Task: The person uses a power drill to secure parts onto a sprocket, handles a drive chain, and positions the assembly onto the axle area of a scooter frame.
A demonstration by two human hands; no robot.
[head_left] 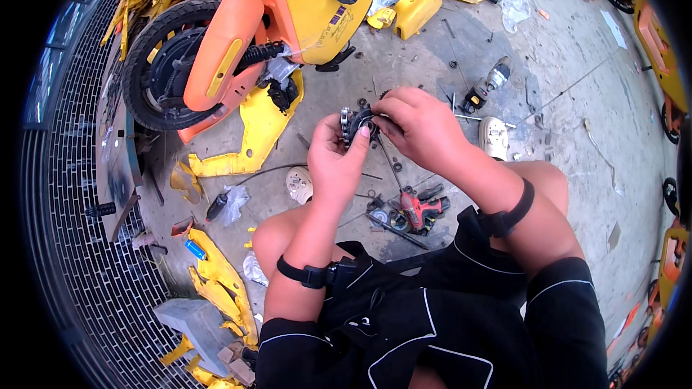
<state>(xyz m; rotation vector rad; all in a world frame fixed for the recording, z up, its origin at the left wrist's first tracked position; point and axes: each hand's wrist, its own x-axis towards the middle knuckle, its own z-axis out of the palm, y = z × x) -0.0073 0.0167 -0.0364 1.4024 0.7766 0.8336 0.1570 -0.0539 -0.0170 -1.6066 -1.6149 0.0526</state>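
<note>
Head view: ridged metallic part [346, 128]

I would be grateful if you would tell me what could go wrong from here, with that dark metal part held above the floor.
1. The dark metal part with a silvery toothed edge sits in the fingers of the left hand and right hand; it might slip and drop onto the grey concrete floor.
2. Its teeth might nip a fingertip.
3. The cream-coloured right clog is near the silver-and-black power tool; a shifting foot might knock it.
</note>
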